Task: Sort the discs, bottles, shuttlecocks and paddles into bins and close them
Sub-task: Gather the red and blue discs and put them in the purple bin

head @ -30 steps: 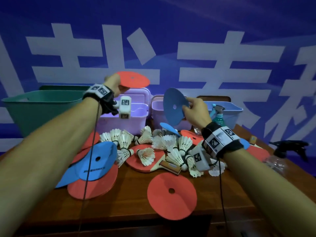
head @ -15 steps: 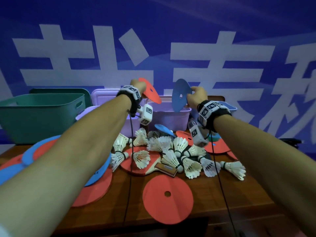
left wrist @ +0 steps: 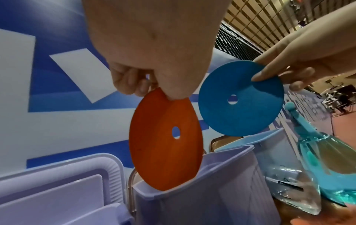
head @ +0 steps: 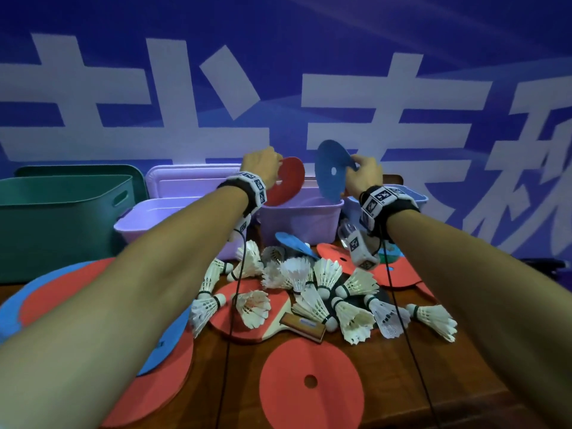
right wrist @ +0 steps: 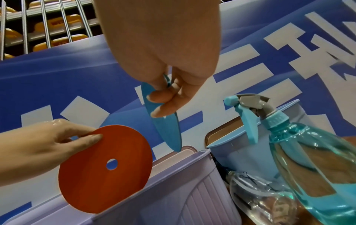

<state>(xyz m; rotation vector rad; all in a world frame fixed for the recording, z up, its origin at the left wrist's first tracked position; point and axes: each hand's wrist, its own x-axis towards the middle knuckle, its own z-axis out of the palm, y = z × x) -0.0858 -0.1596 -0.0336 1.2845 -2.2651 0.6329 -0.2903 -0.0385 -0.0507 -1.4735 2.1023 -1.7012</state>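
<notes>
My left hand (head: 261,164) pinches a red disc (head: 283,182) (left wrist: 165,140) by its top edge, its lower edge dipping behind the rim of the middle purple bin (head: 301,218) (left wrist: 192,191). To its right, my right hand (head: 363,173) (right wrist: 165,94) pinches a blue disc (head: 331,170) (right wrist: 163,121) on edge above the same bin. Several shuttlecocks (head: 322,292) lie heaped over a red paddle (head: 247,317) on the table. More red discs (head: 311,385) and blue discs (head: 164,345) lie flat at the front and left. Spray bottles (right wrist: 308,159) stand right of the bin.
A green bin (head: 58,218) with its lid behind stands at the back left, then a second purple bin (head: 148,221) with a lid (head: 192,181) leaning behind. A light blue bin (right wrist: 250,144) sits behind the bottles. A blue banner wall backs the wooden table (head: 464,382).
Both hands have carried their discs forward and toward each other, from above the table to over the middle purple bin. The red disc has turned from flat to upright and dips inside the rim.
</notes>
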